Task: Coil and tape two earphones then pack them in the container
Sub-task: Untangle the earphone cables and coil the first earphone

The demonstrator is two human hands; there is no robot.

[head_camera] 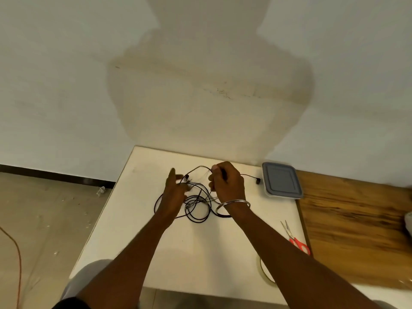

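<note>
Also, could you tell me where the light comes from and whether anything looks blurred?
Head view: light comes from behind the person, throwing a large shadow on the wall; the left hand is motion-blurred, while the right hand, gripping the earphone cables, looks sharper.

The left hand (172, 192) is smeared by motion blur, so whether its fingers touch the tangled black earphone cables (197, 210) cannot be told; both hands cover part of the tangle, and the two sets cannot be told apart. The cable length gripped by the right hand (226, 184) is hidden inside its curled fingers. A pale roll of tape (265, 274) lies largely under the right forearm, and a pale object (409, 221) is cut off by the right edge
</note>
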